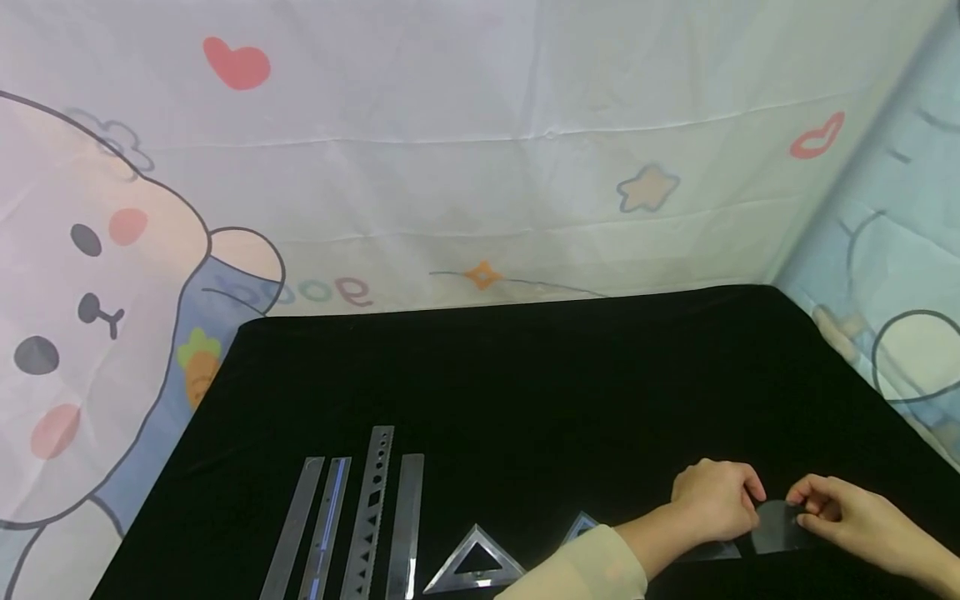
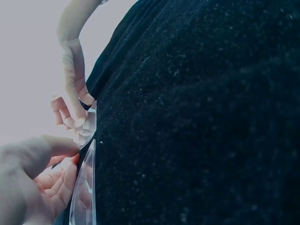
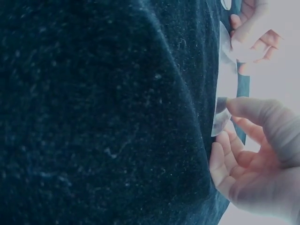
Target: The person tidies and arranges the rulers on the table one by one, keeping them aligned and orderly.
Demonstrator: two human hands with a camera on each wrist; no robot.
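Note:
A clear plastic half-disc, shaped like a protractor (image 1: 777, 531), stands between the two hands at the right front of the black cloth. My left hand (image 1: 716, 500) pinches its left edge between thumb and fingers. At the opposite edge, my right hand (image 1: 862, 518) holds it too; the right wrist view has that thumb on the face of the protractor (image 3: 227, 77), other fingers curled beneath. Under the left wrist lies a second clear piece (image 1: 722, 551), partly hidden by the hand; in the left wrist view this clear piece (image 2: 85, 192) shows a curved edge.
Several clear rulers lie side by side at the left front, among them one with a blue strip (image 1: 327, 525) and a stencil ruler (image 1: 369, 512) with cut-out shapes. A set square (image 1: 476, 562) lies mid-front. Another bluish set square (image 1: 580, 525) is partly behind the left sleeve.

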